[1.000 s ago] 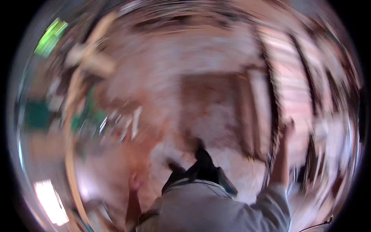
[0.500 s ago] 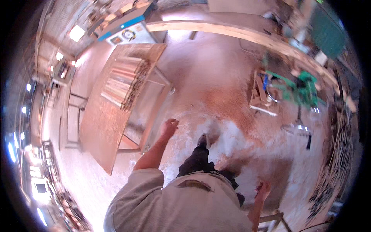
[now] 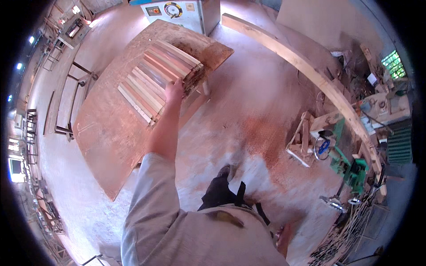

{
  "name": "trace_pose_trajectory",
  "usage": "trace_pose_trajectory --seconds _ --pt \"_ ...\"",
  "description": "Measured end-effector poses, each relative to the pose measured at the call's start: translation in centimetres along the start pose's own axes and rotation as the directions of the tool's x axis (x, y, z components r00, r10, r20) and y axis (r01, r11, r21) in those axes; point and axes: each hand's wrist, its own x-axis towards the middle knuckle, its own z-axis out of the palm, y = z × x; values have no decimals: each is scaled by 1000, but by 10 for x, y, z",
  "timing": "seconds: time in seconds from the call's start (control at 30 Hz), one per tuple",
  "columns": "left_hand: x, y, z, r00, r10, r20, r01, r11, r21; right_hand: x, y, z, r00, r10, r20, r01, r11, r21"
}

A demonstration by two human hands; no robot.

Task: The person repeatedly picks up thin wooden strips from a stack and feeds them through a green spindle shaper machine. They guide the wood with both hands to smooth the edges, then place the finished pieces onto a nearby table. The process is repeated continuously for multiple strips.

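The left grip [image 3: 174, 90] rests on the stack of wooden slats [image 3: 157, 80] lying on the tabletop [image 3: 106, 142], though its clench cannot be told.

Light: warm, fairly bright; lamps [image 3: 21, 66] glare at nine to ten o'clock.
Blur: floor [image 3: 248, 111] smeared mid-frame.
Edges: strong fisheye bending, black rim.

I see pale and reddish-brown striped slats [image 3: 159, 75] on a rusty-orange board [image 3: 111, 133]. My sleeve [image 3: 151, 208] is light grey. The floor [image 3: 248, 115] is dusty pink-orange. A green machine [image 3: 350, 166] sits beside a pale beam [image 3: 306, 71].
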Motion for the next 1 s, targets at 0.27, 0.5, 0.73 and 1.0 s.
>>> trace_pose_trajectory --seconds 0.27,0.5,0.73,1.0 --pt "33 15 25 994 55 -97 -22 950 310 -9 -21 -17 995 -86 -49 88 995 38" --pt "57 -22 15 990 -8 144 55 944 -327 25 -9 -22 997 -62 -36 62 998 18" --pt "17 -5 -20 957 -68 284 278 505 -817 55 -43 -16 990 -86 108 84 996 20" --pt "-142 47 44 933 249 259 6 711 -703 2 -199 36 748 -436 501 522 852 -38"
